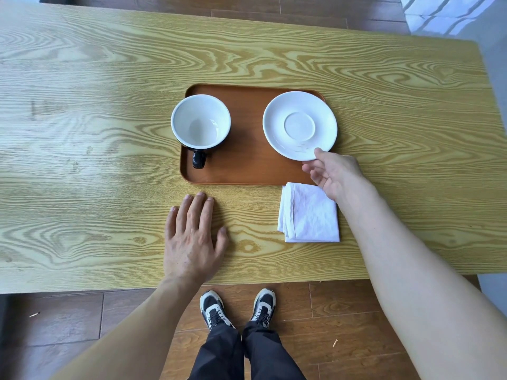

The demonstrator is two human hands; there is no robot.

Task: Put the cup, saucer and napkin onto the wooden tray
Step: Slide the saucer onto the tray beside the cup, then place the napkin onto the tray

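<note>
A brown wooden tray (247, 165) lies in the middle of the table. On its left side stands a cup (200, 122), black outside and white inside, with its handle toward me. A white saucer (299, 125) is over the tray's right end, reaching past the tray's right edge. My right hand (333, 171) pinches the saucer's near rim, thumb on top and fingers underneath. A folded white napkin (310, 213) lies on the table just in front of the tray's right corner, partly under my right wrist. My left hand (192, 239) rests flat on the table in front of the tray, fingers spread.
The light wooden table (96, 133) runs wide to the left, right and behind the tray. Its near edge is just behind my left wrist. Below it are a wooden floor and my shoes (237, 308).
</note>
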